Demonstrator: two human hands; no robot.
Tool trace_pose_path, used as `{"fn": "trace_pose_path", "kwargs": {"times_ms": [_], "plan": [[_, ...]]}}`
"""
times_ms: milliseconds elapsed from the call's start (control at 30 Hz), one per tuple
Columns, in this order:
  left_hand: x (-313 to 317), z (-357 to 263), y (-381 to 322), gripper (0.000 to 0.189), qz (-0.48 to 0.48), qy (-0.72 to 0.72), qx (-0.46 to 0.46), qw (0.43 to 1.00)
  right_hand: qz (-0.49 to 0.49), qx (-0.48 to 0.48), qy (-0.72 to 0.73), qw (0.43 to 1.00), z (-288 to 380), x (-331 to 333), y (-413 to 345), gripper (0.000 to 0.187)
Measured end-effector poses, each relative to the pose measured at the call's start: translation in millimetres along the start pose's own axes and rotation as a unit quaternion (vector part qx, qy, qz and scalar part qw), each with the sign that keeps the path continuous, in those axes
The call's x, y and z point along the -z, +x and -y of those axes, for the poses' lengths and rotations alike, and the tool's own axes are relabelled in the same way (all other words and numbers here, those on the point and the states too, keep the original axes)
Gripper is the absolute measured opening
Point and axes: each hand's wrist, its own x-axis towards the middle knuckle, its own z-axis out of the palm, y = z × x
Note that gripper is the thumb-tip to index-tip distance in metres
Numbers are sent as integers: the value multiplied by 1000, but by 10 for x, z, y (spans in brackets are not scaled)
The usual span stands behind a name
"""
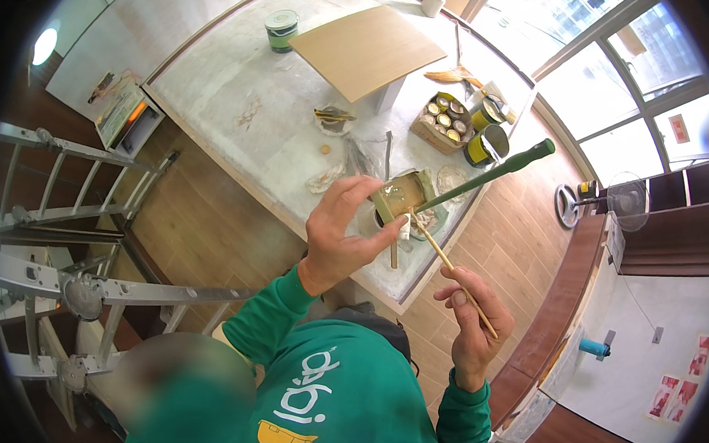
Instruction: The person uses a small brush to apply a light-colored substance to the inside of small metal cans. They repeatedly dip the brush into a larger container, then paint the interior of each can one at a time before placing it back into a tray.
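My left hand [351, 233] holds a small open container [401, 197] by its sides, with fingers at one edge and the thumb at the near edge. Tan, glossy liquid lies inside it. My right hand [476, 318] grips a thin wooden-handled brush [437, 250], whose tip is at the container's near right edge. A long green handle [489, 174] slants up to the right from that same edge; what it belongs to is hidden. Under the container stands a pot, mostly covered. A clear plastic tub [434, 221] is partly visible beside it.
A large work table [229, 94] bears a wooden board [369, 51], a lidded paint can [281, 31], a carton of small cans [442, 124], larger open cans [486, 145] and a hand broom [456, 74]. Aluminium ladders [86, 291] stand at left, a fan [629, 203] at right.
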Motion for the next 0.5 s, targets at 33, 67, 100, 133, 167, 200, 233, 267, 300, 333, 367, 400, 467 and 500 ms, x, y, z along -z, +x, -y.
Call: {"fn": "trace_pose_path", "kwargs": {"times_ms": [33, 67, 100, 133, 167, 200, 233, 267, 300, 333, 367, 400, 467, 500], "plan": [[9, 30, 26, 54, 1, -3, 2, 1000, -5, -1, 7, 1000, 10, -25, 21, 27], [21, 62, 53, 54, 1, -5, 4, 1000, -9, -2, 15, 1000, 28, -53, 44, 28], [24, 90, 75, 54, 0, -6, 3, 1000, -14, -4, 21, 1000, 40, -75, 67, 28], [32, 118, 100, 54, -2, -8, 3, 1000, -21, 0, 27, 999, 48, -105, 99, 28], [41, 147, 124, 54, -3, -9, 4, 1000, -28, 5, 34, 999, 53, -143, 144, 29], [56, 175, 154, 54, -2, -9, 3, 1000, -36, 9, 41, 998, 57, -187, 190, 29], [73, 205, 183, 54, -1, -8, 2, 1000, -38, -2, 61, 997, 41, -251, 242, 29], [92, 235, 212, 54, 0, -8, 1, 1000, -40, -14, 81, 996, 7, -330, 295, 29], [111, 270, 245, 54, -1, -9, 1, 1000, -42, -26, 99, 994, -22, -397, 334, 29], [133, 303, 279, 54, -3, -10, 1, 1000, -46, -28, 96, 994, -41, -443, 348, 28], [154, 342, 306, 54, -4, -10, 1, 1000, -51, -30, 93, 994, -57, -484, 356, 28], [178, 394, 328, 54, -4, -10, 0, 1000, -54, -32, 91, 994, -67, -521, 365, 28], [230, 496, 366, 54, -5, -7, 0, 1000, -59, -33, 81, 994, -78, -573, 386, 28], [253, 532, 383, 54, -3, -4, 2, 1000, -63, -32, 75, 995, -84, -594, 400, 28]]}}
